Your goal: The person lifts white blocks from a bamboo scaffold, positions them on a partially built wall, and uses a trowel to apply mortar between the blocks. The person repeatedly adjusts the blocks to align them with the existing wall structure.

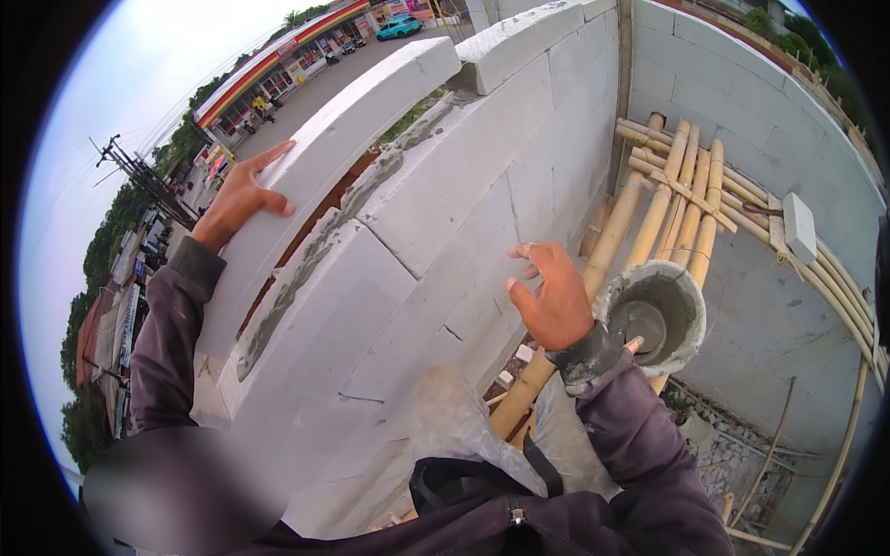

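Note:
My left hand (243, 196) grips a long white lightweight concrete block (357, 116) by its upper edge, its thumb on the near face. The block stands on edge along the outer side of the wall top, with a gap between it and the wall. Grey mortar (371, 176) lies in a ragged strip on the wall of pale blocks (445, 185). My right hand (553, 295) is in the air beside the wall face, fingers apart and curved, holding nothing. Near its wrist hangs or stands a bucket (693, 315) with wet grey mortar inside; a small handle end (634, 344) shows at its rim.
Bamboo poles (681, 199) lashed together form scaffolding on the right, with a white block piece (799, 227) on them. Another block wall (723, 65) closes the right side. Below lies a drop with rubble (742, 454). Beyond the wall are a street, shops and a turquoise car (400, 28).

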The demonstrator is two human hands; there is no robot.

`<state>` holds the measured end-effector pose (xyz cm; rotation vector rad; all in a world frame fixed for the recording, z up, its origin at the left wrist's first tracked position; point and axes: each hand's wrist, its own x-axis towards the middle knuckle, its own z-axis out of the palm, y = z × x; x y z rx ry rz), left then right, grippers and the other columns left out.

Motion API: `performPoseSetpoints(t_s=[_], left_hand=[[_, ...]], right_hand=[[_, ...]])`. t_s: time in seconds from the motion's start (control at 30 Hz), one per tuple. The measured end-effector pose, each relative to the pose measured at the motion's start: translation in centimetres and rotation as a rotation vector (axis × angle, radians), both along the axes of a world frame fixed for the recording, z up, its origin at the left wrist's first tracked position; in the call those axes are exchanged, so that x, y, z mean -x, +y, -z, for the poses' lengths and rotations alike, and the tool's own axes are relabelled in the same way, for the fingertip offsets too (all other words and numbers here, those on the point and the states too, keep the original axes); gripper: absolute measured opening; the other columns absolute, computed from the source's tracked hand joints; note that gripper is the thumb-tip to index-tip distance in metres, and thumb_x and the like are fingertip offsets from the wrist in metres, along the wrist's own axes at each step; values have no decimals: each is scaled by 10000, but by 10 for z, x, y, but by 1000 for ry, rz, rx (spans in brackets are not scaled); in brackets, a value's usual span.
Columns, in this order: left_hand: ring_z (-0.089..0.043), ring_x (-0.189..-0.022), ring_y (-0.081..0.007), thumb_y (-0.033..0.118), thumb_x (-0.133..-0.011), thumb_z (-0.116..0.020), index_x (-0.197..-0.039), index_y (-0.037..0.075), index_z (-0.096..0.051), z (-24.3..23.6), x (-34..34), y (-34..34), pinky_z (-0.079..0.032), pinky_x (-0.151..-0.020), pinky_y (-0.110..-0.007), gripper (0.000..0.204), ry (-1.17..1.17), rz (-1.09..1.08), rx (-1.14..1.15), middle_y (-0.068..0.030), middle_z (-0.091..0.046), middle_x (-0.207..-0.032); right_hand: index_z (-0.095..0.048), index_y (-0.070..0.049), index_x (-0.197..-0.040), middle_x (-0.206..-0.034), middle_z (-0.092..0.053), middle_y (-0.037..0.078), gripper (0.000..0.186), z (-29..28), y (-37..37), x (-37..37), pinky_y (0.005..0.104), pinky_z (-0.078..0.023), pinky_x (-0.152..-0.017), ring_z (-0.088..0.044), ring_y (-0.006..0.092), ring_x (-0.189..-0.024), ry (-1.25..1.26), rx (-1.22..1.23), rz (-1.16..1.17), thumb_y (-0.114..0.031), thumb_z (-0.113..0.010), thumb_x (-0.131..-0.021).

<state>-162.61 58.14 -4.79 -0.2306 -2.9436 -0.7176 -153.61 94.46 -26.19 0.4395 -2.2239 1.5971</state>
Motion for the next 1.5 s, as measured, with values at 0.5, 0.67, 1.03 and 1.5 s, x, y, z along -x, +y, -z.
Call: performPoseSetpoints(t_s=[0.5,0.67,1.03,1.5], left_hand=[[-610,-1155,-373,313,-492,-754,-1505,91,-432,22,7,1,-496,-985,-422,1086,-183,-15,-68,-265,-567,-1341],[-614,-1141,-391,340,-482,-759,-1501,65,-428,30,6,4,-502,-982,-437,1106,-151,36,-73,-283,-541,-1363],[-659,-997,-300,267,-511,-759,-1496,80,-444,26,6,18,-524,-909,-361,1051,-180,15,-73,-236,-607,-1266],[-628,-1050,-240,155,-562,-781,-1433,94,-535,37,0,22,-460,-987,-299,907,-72,-1,-11,-140,-611,-1285]], right_hand=[[-629,-16,-1163,-1121,-552,203,321,4,-7,-12,425,-513,-857,-623,344,-960,-100,-56,55,-83,-620,-849],[-643,-16,-1156,-1113,-569,178,322,-1,-3,-11,410,-496,-854,-603,335,-977,-144,-56,45,-98,-615,-846],[-639,-20,-1145,-1117,-559,168,312,2,0,-7,396,-483,-865,-582,305,-960,-147,-58,23,-89,-637,-841],[-654,-37,-1128,-1112,-562,135,302,-2,2,-1,352,-491,-769,-580,253,-914,-92,-56,-2,-51,-652,-826]])
